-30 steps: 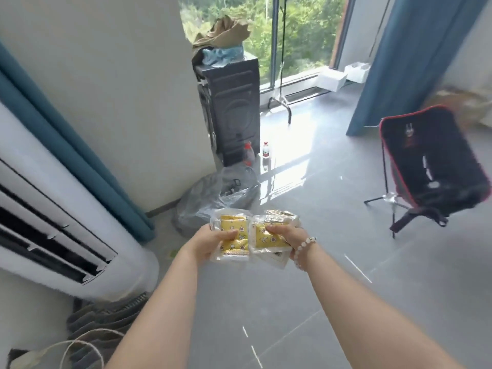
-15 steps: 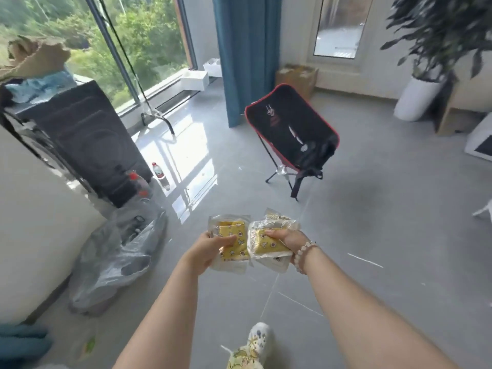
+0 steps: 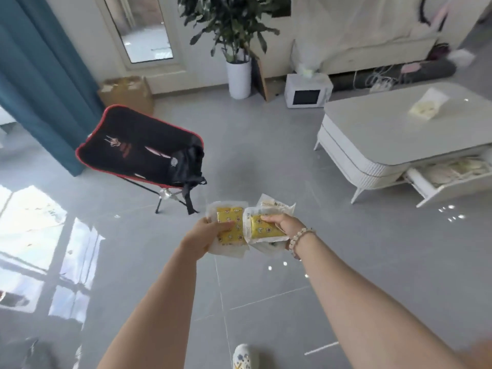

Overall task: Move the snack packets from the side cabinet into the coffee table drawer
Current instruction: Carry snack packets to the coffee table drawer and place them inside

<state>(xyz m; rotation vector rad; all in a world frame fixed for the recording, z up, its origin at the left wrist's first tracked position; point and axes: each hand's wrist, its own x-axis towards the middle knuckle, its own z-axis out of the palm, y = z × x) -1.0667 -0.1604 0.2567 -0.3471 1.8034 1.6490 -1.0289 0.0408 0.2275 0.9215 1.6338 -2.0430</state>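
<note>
Clutched left packet in left hand, right packet in right hand, fingers curled round each, bound for open drawer.

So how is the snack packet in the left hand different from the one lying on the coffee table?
The held packet is up in the air, gripped by the left hand; the table packet lies flat on the coffee table, untouched. The held packet looks bright yellow; the table packet looks paler, though blurred. Both are flat with pale wrapper edges.
</note>
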